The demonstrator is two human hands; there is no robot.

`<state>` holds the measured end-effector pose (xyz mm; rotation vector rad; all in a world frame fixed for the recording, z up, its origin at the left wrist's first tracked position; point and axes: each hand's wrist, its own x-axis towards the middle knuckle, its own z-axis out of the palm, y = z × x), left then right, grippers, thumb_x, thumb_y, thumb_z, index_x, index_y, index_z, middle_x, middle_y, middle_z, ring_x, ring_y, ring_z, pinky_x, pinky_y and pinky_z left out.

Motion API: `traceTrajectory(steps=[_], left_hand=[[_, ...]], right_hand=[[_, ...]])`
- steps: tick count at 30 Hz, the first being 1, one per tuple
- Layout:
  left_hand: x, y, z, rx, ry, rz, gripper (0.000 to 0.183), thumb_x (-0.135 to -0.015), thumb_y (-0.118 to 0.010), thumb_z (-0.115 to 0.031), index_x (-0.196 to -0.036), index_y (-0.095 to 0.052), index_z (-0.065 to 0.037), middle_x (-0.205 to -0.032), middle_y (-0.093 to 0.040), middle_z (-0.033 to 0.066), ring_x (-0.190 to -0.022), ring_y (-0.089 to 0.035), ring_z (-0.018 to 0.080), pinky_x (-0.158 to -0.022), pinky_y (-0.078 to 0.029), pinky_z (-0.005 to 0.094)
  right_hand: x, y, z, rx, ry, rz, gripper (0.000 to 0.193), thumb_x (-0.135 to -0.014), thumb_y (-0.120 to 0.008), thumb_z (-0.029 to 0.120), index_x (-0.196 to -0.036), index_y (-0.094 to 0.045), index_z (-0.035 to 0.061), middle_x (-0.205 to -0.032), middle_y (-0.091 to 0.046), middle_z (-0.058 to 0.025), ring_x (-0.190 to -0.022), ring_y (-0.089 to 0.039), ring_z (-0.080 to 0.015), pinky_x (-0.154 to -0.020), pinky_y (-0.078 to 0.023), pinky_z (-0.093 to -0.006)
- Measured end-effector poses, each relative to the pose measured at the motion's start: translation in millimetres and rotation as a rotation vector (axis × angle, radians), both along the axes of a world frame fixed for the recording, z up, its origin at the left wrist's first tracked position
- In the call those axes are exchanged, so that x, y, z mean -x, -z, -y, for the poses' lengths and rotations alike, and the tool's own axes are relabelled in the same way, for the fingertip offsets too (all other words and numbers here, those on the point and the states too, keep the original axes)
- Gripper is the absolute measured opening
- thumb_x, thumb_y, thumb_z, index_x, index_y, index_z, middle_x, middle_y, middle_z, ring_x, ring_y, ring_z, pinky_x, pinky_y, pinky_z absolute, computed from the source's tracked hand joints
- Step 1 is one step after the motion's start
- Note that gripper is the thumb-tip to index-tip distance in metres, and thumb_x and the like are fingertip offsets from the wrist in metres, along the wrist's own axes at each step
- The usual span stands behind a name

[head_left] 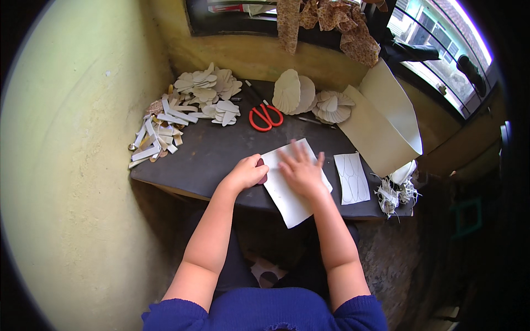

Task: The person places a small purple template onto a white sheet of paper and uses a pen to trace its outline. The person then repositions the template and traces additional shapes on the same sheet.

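A blank white sheet (290,203) lies at the front of the dark table, its near corner sticking out past the edge. My right hand (302,175) rests on it with fingers spread, slightly smeared by motion. At the sheet's left edge my left hand (247,173) is closed around a small dark maroon piece with a rounded edge (262,172); most of that piece is hidden by the fingers. Just right of the sheet is a smaller white piece of paper (351,179) with oval outlines drawn on it. Red-handled scissors (266,117) lie beyond my hands.
White cut strips (149,144) and stacked oval pieces (199,85) fill the table's left end. Fanned oval stacks (334,106) stand at the back. A large curled sheet (381,124) leans at the right, above shredded scraps (395,193). A wall (83,165) rises close on the left.
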<state>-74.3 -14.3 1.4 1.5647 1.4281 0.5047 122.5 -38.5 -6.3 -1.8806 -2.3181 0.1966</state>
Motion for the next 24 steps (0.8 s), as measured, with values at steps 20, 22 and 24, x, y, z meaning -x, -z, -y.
traceTrajectory(steps=[20, 22, 24], left_hand=[[6.4, 2.2, 0.9, 0.01, 0.006, 0.015, 0.027, -0.083, -0.064, -0.023, -0.097, -0.064, -0.001, -0.097, -0.069, 0.0128, -0.088, -0.064, 0.0207, -0.079, -0.049, 0.032], [0.5, -0.3, 3.2, 0.004, 0.003, 0.035, 0.026, -0.083, -0.063, -0.022, -0.098, -0.063, -0.001, -0.097, -0.069, 0.0126, -0.089, -0.064, 0.0212, -0.08, -0.049, 0.0317], [0.4, -1.4, 4.4, 0.007, -0.007, 0.034, 0.026, -0.083, -0.063, -0.022, -0.098, -0.063, -0.001, -0.098, -0.069, 0.0125, -0.09, -0.064, 0.0217, -0.081, -0.049, 0.0315]], right_hand=[[-13.2, -15.2, -5.7, 0.119, 0.14, 0.027, 0.065, -0.096, -0.034, 0.063, -0.148, -0.04, 0.0254, -0.162, -0.013, -0.0086, -0.151, -0.004, -0.0268, -0.11, -0.001, -0.0712], [-34.2, 2.2, -22.7, -0.009, 0.469, 0.021, 0.064, -0.096, -0.035, 0.062, -0.147, -0.042, 0.0249, -0.163, -0.011, -0.0081, -0.151, -0.002, -0.0273, -0.11, -0.002, -0.0707], [-39.2, 1.7, -19.3, -0.012, 0.41, -0.055, 0.068, -0.096, -0.036, 0.063, -0.147, -0.042, 0.0181, -0.163, -0.009, -0.0077, -0.151, 0.0, -0.028, -0.111, -0.002, -0.0703]])
